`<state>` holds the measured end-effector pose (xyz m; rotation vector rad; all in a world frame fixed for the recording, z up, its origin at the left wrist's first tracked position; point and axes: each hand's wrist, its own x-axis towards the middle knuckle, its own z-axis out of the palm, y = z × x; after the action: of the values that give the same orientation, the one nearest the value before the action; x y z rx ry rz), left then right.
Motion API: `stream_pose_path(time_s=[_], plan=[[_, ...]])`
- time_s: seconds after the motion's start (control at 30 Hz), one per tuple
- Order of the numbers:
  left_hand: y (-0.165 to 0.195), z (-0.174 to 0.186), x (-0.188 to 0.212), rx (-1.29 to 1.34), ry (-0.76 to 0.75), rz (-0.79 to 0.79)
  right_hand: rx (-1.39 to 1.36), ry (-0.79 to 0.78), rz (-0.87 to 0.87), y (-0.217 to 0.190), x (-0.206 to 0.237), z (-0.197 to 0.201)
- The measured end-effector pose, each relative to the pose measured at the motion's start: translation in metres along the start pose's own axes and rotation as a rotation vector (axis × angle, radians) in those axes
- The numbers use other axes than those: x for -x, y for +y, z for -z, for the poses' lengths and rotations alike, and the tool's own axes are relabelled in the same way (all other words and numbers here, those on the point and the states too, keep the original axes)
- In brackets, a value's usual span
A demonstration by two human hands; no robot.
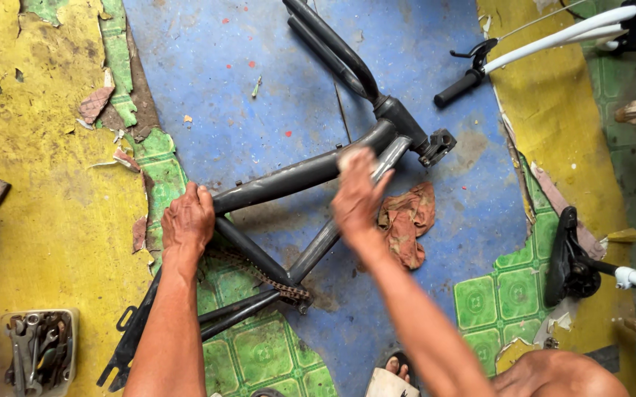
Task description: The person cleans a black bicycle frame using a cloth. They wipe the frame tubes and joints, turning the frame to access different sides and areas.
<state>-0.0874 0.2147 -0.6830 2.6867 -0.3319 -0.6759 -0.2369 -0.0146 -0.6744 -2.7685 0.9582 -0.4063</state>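
Bicycle frame (296,176), dark metal: rigid, probably weighty; best gripped by tubes. Left hand (188,220) clasps seat junction; right hand (358,192), blurred, closed around down tube.

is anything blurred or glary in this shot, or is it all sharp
Head view: the right hand is motion-blurred on the dark bicycle frame; the left hand, the frame and the tool tray are sharp; lighting is soft and even, no strong glare.

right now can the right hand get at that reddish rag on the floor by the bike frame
Probably yes. The right hand is on the frame tubes, and the rag lies just beside it on the floor, uncovered, with nothing between them.
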Motion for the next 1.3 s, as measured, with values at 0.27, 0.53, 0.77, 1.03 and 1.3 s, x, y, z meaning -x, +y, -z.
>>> stream_pose_path(time_s=[0.27,0.53,0.77,1.03,1.3], plan=[[-0.004,-0.004,0.0,0.015,0.026,-0.029,-0.056,-0.081,0.031,-0.017,0.028,-0.006],[-0.007,-0.005,-0.003,0.019,-0.018,0.005,0.021,0.023,-0.143,0.012,-0.019,-0.012],[-0.02,-0.016,-0.01,0.043,0.007,0.0,-0.674,0.095,-0.35,0.014,0.036,-0.02],[-0.026,-0.024,-0.014,0.033,0.037,-0.03,-1.374,0.076,-0.594,0.08,-0.005,-0.001],[-0.024,-0.02,-0.01,0.024,0.033,-0.033,-0.056,0.121,-0.013,0.036,-0.002,-0.027]])
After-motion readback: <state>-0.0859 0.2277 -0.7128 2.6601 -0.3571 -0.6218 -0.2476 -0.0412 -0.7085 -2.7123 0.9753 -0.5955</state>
